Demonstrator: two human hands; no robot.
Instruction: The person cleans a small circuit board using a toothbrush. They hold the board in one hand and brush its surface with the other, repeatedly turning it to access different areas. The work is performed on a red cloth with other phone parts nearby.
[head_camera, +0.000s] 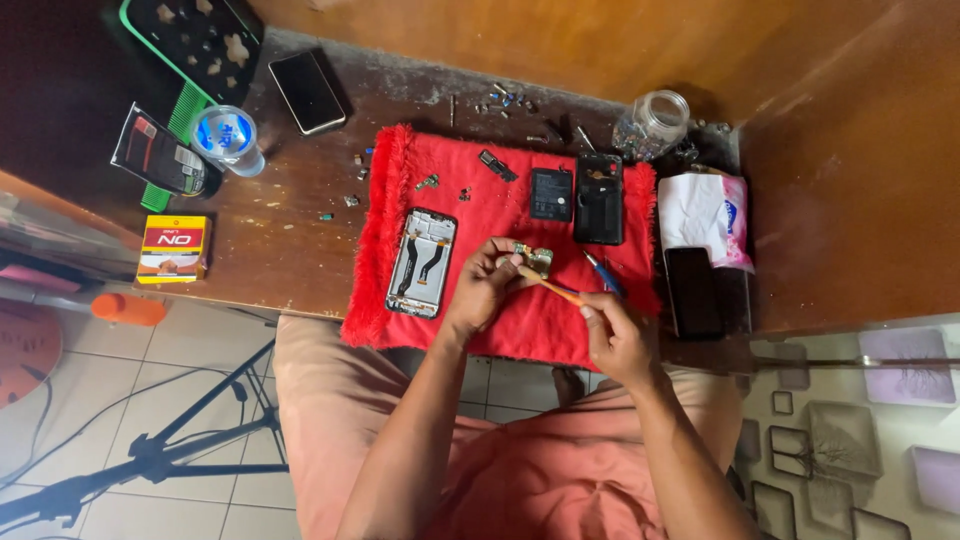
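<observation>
My left hand pinches a small greenish circuit board over a red fluffy cloth. In my right hand is a thin brush with an orange handle, its tip touching the board. An opened phone frame with its insides showing lies on the cloth just left of my left hand. Farther back on the cloth rest a black battery and a black phone back cover. A blue-handled tool lies beside my right hand.
A dark phone lies at the back left of the wooden desk, and another sits at the right by a tissue pack. A glass jar, loose screws, a capped cup, a yellow box and a green tray stand around.
</observation>
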